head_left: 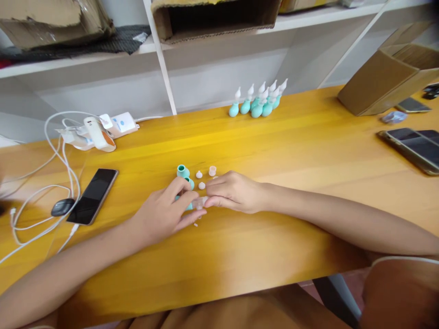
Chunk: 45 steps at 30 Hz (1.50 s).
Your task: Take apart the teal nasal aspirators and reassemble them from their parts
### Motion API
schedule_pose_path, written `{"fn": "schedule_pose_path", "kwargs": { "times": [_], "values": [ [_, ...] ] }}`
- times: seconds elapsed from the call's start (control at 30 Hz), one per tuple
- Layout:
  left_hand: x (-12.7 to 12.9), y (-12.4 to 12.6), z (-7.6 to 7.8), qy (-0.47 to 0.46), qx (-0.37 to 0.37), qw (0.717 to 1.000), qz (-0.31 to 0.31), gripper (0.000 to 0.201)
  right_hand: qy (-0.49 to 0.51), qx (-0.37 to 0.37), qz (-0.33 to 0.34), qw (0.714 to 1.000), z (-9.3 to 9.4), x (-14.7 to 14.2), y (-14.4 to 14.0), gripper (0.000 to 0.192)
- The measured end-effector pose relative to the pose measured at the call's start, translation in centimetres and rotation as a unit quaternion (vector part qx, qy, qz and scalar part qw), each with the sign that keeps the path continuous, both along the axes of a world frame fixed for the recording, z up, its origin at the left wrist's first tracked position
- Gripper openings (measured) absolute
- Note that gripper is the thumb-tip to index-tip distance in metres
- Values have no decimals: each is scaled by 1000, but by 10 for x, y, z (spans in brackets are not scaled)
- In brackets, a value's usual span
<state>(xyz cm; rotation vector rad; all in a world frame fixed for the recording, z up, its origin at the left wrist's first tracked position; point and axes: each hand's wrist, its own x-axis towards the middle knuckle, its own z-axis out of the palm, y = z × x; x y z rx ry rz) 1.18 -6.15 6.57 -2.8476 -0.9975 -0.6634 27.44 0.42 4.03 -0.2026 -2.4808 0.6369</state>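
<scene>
My left hand (168, 205) pinches a small clear plastic piece (198, 204) between thumb and fingers, just above the wood table. My right hand (236, 192) meets it from the other side, its thumb and fingertips closed at the piece's right end. Partly behind my left fingers lie turquoise rubber bulbs, one an open-mouthed bulb (183, 171) facing up. Beyond my fingertips are a small white cap (199, 174), a second white cap (201, 186) and a clear round cup (212, 171). A tiny white bit (195, 224) lies nearer me.
Several turquoise bulbs with white pointed tips (254, 101) stand at the table's back. On the left are a phone (93, 196), a black mouse (62, 207), white cables and chargers (121, 124). At right are an open cardboard box (384, 77) and dark phones (411, 144).
</scene>
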Motion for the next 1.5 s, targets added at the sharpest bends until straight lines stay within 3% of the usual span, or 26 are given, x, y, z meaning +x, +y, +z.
{"fn": "schedule_pose_path", "kwargs": {
  "times": [0.17, 0.3, 0.47, 0.7, 0.9, 1.1, 1.37, 1.5],
  "values": [
    [-1, 2, -2, -3, -67, 997, -31, 20, -49, 10, 40, 998, 4, 5, 10, 58],
    [0, 1, -1, 3, -54, 998, -40, 16, -31, 0, 54, 998, 4, 4, 9, 54],
    [-2, 3, 2, 10, -40, 998, -41, 29, -24, 52, 25, 998, 3, 3, 6, 57],
    [0, 2, 3, -27, -34, 998, -54, 13, 8, 109, 7, 994, 5, 3, 4, 57],
    [3, -1, 2, -26, -32, 999, -30, 16, 33, 154, -18, 987, 3, 1, 1, 52],
    [1, 4, -1, -23, -28, 997, -69, 9, 52, 161, -12, 985, 5, 1, 0, 52],
    [7, -1, 1, -31, -24, 998, -40, 6, 41, 175, -23, 984, 1, 1, -1, 53],
    [3, 0, 0, -26, -20, 998, -51, 14, 42, 170, -22, 984, 2, 1, -1, 52]
  ]
}}
